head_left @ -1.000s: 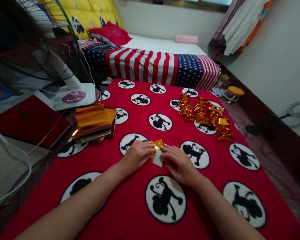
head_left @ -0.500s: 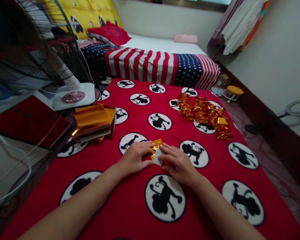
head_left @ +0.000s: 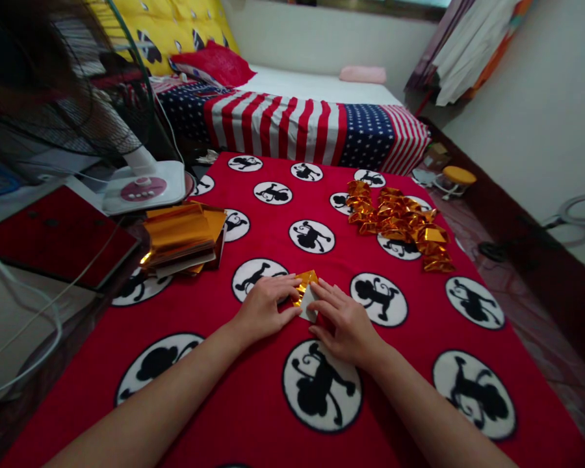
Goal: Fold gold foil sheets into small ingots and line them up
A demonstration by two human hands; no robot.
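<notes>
Left hand [head_left: 267,305]: palm down, its forearm entering from eight o'clock, its fingers lying nearly straight toward three o'clock. The grip stands apart, with a gap between thumb and forefinger; the fingertips touch the upper left side of a partly folded sheet of gold foil paper [head_left: 308,277], and the thumb tip meets the sheet's lower left side.

Right hand [head_left: 347,323]: forearm entering from four o'clock, fingers slightly bent and aimed toward ten o'clock. Here too the grip is apart. The fingertips rest on the right side of the sheet, over its exposed pale face; the thumb lies lower, and its contact with the paper cannot be told.

The sheet lies between the hands on a red monkey-print cloth [head_left: 253,227]. Directions are from the sheet. At ten o'clock, a stack of gold foil sheets [head_left: 179,234], with the white base of an electric fan [head_left: 170,179] beyond it. At two o'clock, a cluster of folded gold foil pieces [head_left: 394,214]. At twelve o'clock, beyond the cloth's far edge, a bed [head_left: 292,84].
</notes>
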